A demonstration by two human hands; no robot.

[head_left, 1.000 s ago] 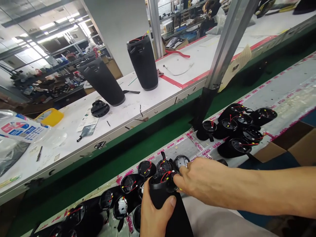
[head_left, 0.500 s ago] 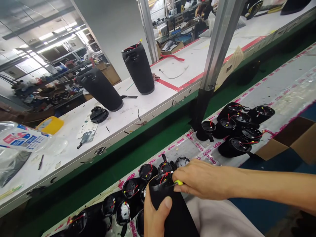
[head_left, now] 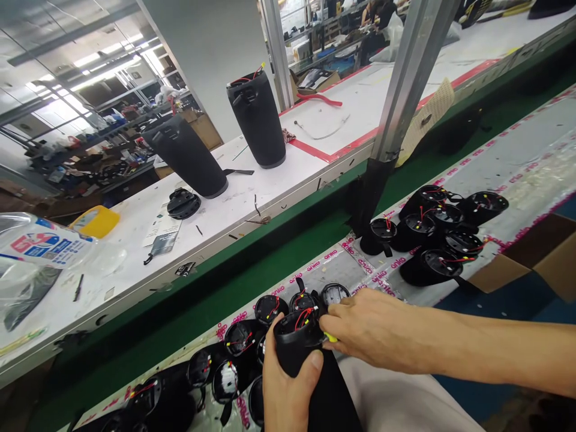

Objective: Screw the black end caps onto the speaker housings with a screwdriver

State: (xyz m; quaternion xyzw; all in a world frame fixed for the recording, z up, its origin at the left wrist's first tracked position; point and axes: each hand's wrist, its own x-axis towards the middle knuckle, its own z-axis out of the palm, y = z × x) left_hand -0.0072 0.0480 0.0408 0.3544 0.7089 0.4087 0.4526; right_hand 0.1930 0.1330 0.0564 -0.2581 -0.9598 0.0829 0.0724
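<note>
My left hand (head_left: 290,384) is wrapped round a black cylindrical speaker housing (head_left: 330,390), tilted, its open top facing up and away from me. Red wires (head_left: 305,318) with small connectors show inside that top. At the right side of its rim, my right hand (head_left: 360,321) is closed on a small tool with a yellow handle (head_left: 330,337). The tool's tip meets the rim or lies close to it; my fingers hide most of the tool, so I cannot tell its kind.
Several similar housings (head_left: 225,381) stand left of my hands, another group (head_left: 418,225) to the right. On the white bench (head_left: 216,240) are two upright housings (head_left: 256,120), a black cap (head_left: 183,204), yellow tape (head_left: 96,222) and a plastic bottle (head_left: 40,243). A metal post (head_left: 405,90) rises beyond.
My right hand and the yellow-handled tool have moved slightly down and right along the rim. The left hand keeps its grip on the housing. The view has shifted a little.
</note>
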